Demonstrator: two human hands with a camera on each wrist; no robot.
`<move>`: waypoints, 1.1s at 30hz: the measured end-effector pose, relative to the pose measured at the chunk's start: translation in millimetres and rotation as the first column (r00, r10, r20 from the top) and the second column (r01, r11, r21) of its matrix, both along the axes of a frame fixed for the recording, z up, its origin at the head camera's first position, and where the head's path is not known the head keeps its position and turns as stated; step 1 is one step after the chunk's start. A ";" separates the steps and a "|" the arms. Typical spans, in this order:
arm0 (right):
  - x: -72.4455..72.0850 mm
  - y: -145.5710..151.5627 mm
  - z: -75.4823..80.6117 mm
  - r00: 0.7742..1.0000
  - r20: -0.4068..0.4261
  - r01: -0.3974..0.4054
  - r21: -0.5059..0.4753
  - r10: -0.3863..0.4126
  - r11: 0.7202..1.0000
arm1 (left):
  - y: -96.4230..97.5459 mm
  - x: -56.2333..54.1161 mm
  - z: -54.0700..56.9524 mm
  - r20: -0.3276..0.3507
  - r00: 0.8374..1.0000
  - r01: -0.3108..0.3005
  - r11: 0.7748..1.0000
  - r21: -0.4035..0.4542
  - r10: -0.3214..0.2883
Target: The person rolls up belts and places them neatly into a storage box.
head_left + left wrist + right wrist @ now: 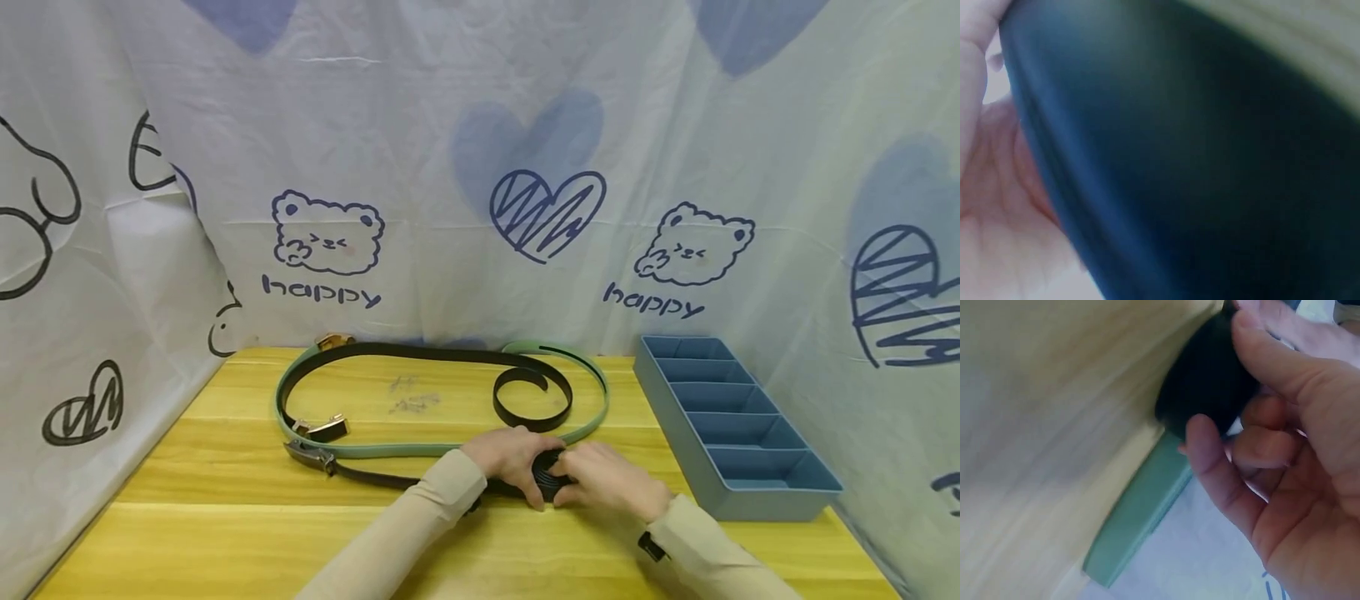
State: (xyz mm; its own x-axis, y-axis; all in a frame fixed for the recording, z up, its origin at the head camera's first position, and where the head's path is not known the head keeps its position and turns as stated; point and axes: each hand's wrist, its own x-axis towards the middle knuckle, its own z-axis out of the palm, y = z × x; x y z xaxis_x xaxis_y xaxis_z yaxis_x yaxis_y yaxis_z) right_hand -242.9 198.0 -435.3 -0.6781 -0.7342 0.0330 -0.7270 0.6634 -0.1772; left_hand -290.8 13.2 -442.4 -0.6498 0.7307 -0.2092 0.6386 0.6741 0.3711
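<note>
Both hands hold a black belt on edge, its right end wound into a tight coil (549,477). My left hand (506,458) curves round the coil's left side, while my right hand (611,482) pinches it from the right with thumb and fingers. To the left, the unrolled strap runs to a dark metal buckle (309,456). Blurred black strap (1166,137) fills most of the left wrist view, alongside the palm. In the right wrist view, fingers and thumb grip the black coil (1207,381), with a green belt (1138,512) beyond.
Behind the hands, a green belt (390,451) and a second black belt (435,354) form wide loops on the wooden table (225,542). The second black belt's tail curls loosely. A blue-grey organizer (678,425) with several compartments stands right, before a printed cloth (435,150).
</note>
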 end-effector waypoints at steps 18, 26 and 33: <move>-0.6 -1.5 -1.2 1.000 0.025 -0.015 0.013 0.014 1.000 | 0.1 -0.5 0.6 -0.002 0.999 0.038 0.999 0.003 -0.038; -4.2 5.0 4.9 0.996 0.023 -0.089 0.040 0.088 0.995 | -7.2 -3.0 2.1 0.148 0.988 0.039 0.996 0.079 -0.050; -3.8 -4.1 2.6 0.998 0.058 -0.005 0.049 0.002 0.999 | -3.3 -5.8 1.2 0.060 0.995 0.081 0.995 0.061 -0.085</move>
